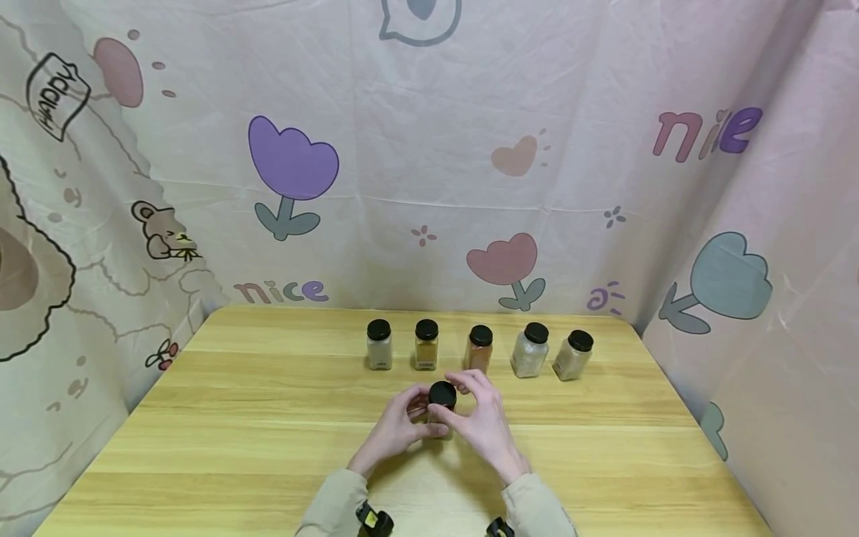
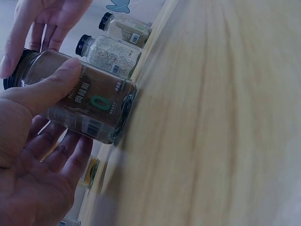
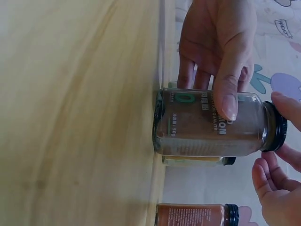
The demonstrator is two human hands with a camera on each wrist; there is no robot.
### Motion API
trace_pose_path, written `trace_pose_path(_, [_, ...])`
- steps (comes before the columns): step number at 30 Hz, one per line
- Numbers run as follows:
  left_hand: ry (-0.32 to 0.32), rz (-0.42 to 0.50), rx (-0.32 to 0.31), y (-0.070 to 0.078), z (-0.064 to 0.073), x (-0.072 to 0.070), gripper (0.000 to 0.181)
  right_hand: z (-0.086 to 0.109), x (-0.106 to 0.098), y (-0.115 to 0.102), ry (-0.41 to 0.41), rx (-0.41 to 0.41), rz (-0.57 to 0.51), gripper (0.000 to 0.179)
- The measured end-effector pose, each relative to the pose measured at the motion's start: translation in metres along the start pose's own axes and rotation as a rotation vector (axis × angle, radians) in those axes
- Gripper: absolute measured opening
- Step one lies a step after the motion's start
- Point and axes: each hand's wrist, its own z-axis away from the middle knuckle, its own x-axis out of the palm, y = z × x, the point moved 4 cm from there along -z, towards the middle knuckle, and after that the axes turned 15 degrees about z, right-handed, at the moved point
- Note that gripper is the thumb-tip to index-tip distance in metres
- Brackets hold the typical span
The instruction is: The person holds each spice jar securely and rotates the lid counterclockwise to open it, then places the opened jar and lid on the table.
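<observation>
A square glass spice jar [image 3: 190, 129] of brown cinnamon powder stands upright on the wooden table, its black lid [image 1: 443, 393] in place. My left hand [image 1: 394, 429] grips the jar's body, thumb on the near side and fingers round the back. At the top, my right hand [image 1: 485, 424] pinches the lid between thumb and fingers. The printed label with a green ring shows in the left wrist view, below the left thumb [image 2: 59, 84].
Behind the hands several black-lidded spice jars stand in a row: a pale one [image 1: 379, 347], a yellow one [image 1: 426, 347], an orange-brown one [image 1: 479, 349], a whitish one [image 1: 530, 352] and a beige one [image 1: 573, 356]. A patterned curtain [image 1: 403, 246] hangs along the table's back edge.
</observation>
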Motion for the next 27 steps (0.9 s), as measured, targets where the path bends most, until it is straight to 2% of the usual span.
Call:
trace_pose_path(6, [0.002, -0.014, -0.009, -0.0002, -0.0002, -0.0003, 0.053, -0.0003, -0.0013, -0.0017, -0.019, -0.004, -0.012, 0.044])
trace_pose_path(13, [0.001, -0.005, 0.006, 0.0009, 0.0004, -0.0006, 0.052, -0.0009, -0.0029, -0.0038, -0.066, -0.083, -0.043, 0.041])
trace_pose_path(17, [0.0, -0.001, 0.005, 0.0007, 0.0005, -0.0006, 0.052, -0.0004, -0.0023, -0.0023, -0.076, -0.04, -0.036, 0.046])
trace_pose_path(21, [0.002, 0.001, -0.011, -0.0007, -0.0003, -0.0004, 0.053, -0.0005, -0.0028, -0.0005, -0.041, 0.013, -0.01, 0.047])
trace_pose_path(27, [0.001, 0.01, -0.02, -0.0014, -0.0003, -0.0003, 0.052, -0.0007, -0.0029, 0.0002, -0.023, 0.01, 0.002, 0.043])
